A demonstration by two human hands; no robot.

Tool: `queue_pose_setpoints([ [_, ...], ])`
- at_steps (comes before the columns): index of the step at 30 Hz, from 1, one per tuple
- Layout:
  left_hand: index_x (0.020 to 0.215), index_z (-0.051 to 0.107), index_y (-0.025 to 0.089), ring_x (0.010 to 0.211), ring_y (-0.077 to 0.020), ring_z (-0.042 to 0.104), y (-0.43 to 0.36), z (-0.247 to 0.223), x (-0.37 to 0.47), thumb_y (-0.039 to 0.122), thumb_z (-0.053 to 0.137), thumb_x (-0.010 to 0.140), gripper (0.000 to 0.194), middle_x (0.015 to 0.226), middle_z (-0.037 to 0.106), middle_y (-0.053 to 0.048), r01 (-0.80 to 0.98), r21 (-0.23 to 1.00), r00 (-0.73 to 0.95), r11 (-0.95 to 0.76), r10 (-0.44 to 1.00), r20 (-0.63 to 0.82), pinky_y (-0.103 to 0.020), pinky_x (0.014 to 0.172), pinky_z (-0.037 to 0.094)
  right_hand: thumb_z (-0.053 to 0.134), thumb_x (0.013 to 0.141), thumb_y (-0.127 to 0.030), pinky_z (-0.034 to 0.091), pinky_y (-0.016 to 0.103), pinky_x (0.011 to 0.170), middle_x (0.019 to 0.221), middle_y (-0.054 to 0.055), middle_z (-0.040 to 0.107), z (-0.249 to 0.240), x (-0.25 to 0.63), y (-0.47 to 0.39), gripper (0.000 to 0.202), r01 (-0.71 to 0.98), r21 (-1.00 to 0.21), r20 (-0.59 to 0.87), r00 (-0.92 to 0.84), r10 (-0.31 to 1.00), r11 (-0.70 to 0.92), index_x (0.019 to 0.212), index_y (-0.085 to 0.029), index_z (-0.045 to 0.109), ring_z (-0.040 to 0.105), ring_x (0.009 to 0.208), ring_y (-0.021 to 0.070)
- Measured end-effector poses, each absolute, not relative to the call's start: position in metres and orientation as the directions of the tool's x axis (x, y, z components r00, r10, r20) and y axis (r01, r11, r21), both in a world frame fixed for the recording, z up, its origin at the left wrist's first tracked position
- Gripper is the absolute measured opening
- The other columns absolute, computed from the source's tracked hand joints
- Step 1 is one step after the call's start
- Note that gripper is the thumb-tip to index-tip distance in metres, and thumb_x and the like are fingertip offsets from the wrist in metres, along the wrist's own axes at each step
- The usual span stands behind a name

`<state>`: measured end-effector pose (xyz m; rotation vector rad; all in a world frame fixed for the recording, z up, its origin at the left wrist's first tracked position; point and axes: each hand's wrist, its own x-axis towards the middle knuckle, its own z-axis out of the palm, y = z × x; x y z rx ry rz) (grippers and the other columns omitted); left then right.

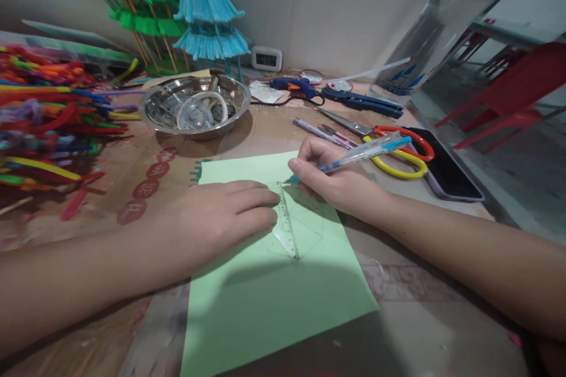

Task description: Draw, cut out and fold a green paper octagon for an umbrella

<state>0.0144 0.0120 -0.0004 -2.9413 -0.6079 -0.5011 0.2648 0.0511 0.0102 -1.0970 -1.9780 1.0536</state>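
Note:
A sheet of light green paper lies on the table, with thin lines drawn on it. My left hand rests flat, its fingertips pressing a clear triangular ruler against the paper. Part of the ruler is hidden under those fingers. In my right hand a clear pen with blue ink is pinched between thumb and fingers. Its tip touches or nearly touches the paper beside the ruler's upper end.
Scissors and a phone lie at the right. Behind are a metal bowl, a glue gun, a stapler-like blue tool and a large clear bottle. Pipe cleaners heap up at the left.

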Motion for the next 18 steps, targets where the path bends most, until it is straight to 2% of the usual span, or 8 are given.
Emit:
queue_pose_setpoints([
  [11, 0.109, 0.066, 0.017, 0.108, -0.0265, 0.072, 0.0121, 0.0041, 0.0154, 0.012, 0.037, 0.108, 0.029, 0.125, 0.074, -0.013, 0.391, -0.062, 0.878, -0.918, 0.353, 0.323, -0.035, 0.081, 0.061, 0.068, 0.096, -0.056, 0.033, 0.031, 0.059, 0.066, -0.004, 0.051, 0.0114, 0.2646, 0.0503, 0.041, 0.369, -0.864, 0.157, -0.449, 0.880, 0.343, 0.080, -0.024, 0.050, 0.046, 0.063, 0.0147],
  [18, 0.112, 0.065, 0.018, 0.111, -0.0280, 0.070, 0.0118, 0.0003, 0.0120, 0.015, 0.037, 0.109, 0.029, 0.130, 0.072, -0.013, 0.395, -0.049, 0.881, -0.917, 0.363, 0.304, -0.037, 0.084, 0.061, 0.067, 0.096, -0.053, 0.034, 0.030, 0.056, 0.063, -0.005, 0.052, 0.0113, 0.2651, 0.0505, 0.037, 0.384, -0.861, 0.138, -0.455, 0.880, 0.333, 0.080, -0.024, 0.050, 0.047, 0.058, 0.0129],
])
